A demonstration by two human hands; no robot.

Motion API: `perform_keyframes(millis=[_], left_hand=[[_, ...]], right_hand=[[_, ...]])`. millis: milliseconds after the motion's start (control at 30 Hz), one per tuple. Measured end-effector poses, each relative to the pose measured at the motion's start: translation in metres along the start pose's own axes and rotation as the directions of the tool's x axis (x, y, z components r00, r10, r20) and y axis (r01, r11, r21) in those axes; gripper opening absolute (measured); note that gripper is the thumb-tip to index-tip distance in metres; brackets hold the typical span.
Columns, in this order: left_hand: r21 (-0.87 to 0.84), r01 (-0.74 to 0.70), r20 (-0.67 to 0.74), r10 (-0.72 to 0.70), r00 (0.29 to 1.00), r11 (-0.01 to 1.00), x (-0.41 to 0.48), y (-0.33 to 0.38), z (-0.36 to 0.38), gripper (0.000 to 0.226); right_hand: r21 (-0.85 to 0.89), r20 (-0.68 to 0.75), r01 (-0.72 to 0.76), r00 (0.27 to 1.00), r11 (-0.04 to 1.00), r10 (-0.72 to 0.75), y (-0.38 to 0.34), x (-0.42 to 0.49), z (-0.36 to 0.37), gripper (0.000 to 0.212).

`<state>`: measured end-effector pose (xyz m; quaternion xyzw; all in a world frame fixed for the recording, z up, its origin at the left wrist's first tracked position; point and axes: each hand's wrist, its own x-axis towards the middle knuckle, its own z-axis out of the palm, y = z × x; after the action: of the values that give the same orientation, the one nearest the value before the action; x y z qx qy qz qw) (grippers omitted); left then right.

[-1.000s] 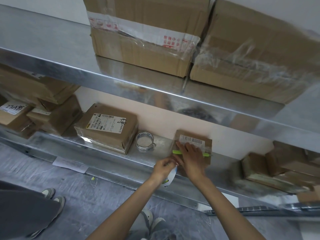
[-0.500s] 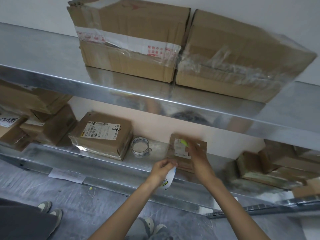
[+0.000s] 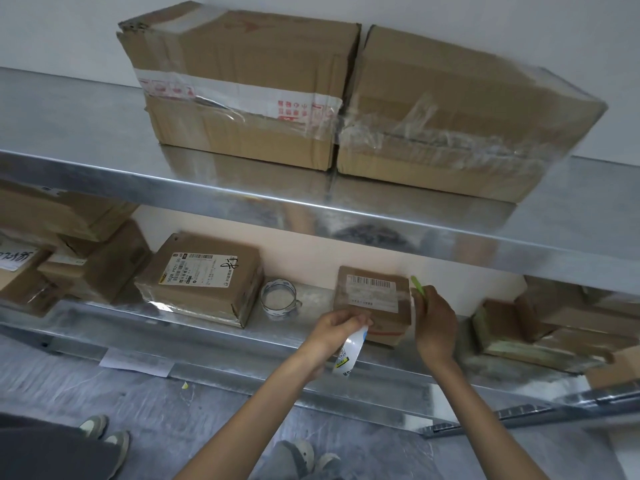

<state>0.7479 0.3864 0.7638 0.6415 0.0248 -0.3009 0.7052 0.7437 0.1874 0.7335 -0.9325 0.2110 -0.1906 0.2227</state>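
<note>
Head view.
- Small parcel (image 3: 374, 303): barcode label up, on the lower shelf (image 3: 298, 327) near the back wall, right of a tape roll (image 3: 278, 299).
- Left hand (image 3: 337, 332): fingers curled, pinching a white paper slip (image 3: 349, 353) at the parcel's front edge.
- Right hand (image 3: 434, 320): fingers closed round a slim green tool (image 3: 417, 285), just beside the parcel's right edge, tip upward.
- Upper shelf (image 3: 86, 133): a taped carton (image 3: 242, 88) and a film-wrapped carton (image 3: 450, 116), touching.
</note>
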Motion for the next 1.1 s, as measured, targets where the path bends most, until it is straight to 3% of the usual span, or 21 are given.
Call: perform_keyframes(millis=[67,200,333,433,533,633,700,733,800,867,1000,1100], left_hand=[[0.015,0.003,-0.003,-0.002,1.0,1.0,0.001,0.001,0.0,0.012],[0.025,-0.027,0.0,0.027,1.0,0.999,0.0,0.002,0.003,0.01],[0.022,-0.048,0.024,0.048,0.999,0.999,-0.001,0.004,0.004,0.01],[0.047,-0.075,0.028,0.073,0.997,0.996,-0.002,0.006,0.002,0.013],[0.041,-0.092,0.057,0.09,0.994,0.995,-0.003,0.009,-0.001,0.018],[0.007,-0.125,0.117,0.123,0.985,0.992,-0.001,0.016,-0.004,0.024],[0.045,-0.186,0.155,0.177,0.972,0.981,0.002,0.024,-0.005,0.031],[0.076,-0.22,0.169,0.205,0.964,0.972,0.004,0.028,-0.005,0.031],[0.171,-0.281,0.173,0.252,0.952,0.944,0.008,0.037,-0.004,0.031],[0.249,-0.337,0.165,0.303,0.939,0.908,0.013,0.041,-0.002,0.04],[0.347,-0.408,0.142,0.383,0.913,0.844,0.019,0.037,0.0,0.056],[0.379,-0.41,0.107,0.401,0.91,0.829,0.018,0.035,-0.002,0.054]], right_hand=[[0.037,0.039,-0.062,0.997,0.997,0.061,0.019,0.003,0.012,0.023],[-0.1,0.242,-0.182,0.949,0.978,0.202,0.046,0.009,0.038,0.03],[-0.017,0.34,-0.275,0.903,0.961,0.265,0.053,0.009,0.055,0.024],[0.007,0.367,-0.243,0.903,0.97,0.223,0.057,0.011,0.06,0.03],[0.011,0.232,-0.228,0.948,0.974,0.219,0.051,0.012,0.049,0.029],[0.108,-0.001,-0.099,0.995,0.989,0.099,0.022,0.012,0.019,0.024],[0.285,-0.055,0.026,0.998,0.958,-0.011,-0.006,0.016,-0.007,0.023],[0.404,-0.012,0.06,0.998,0.913,-0.06,-0.022,0.017,-0.02,0.023],[0.571,0.213,0.0,0.966,0.821,-0.148,-0.055,0.021,-0.043,0.02],[0.589,0.396,-0.045,0.887,0.807,-0.24,-0.078,0.023,-0.056,0.017],[0.56,0.384,0.029,0.876,0.828,-0.291,-0.094,0.022,-0.066,0.007],[0.585,0.351,0.033,0.891,0.81,-0.29,-0.095,0.02,-0.071,0.009]])
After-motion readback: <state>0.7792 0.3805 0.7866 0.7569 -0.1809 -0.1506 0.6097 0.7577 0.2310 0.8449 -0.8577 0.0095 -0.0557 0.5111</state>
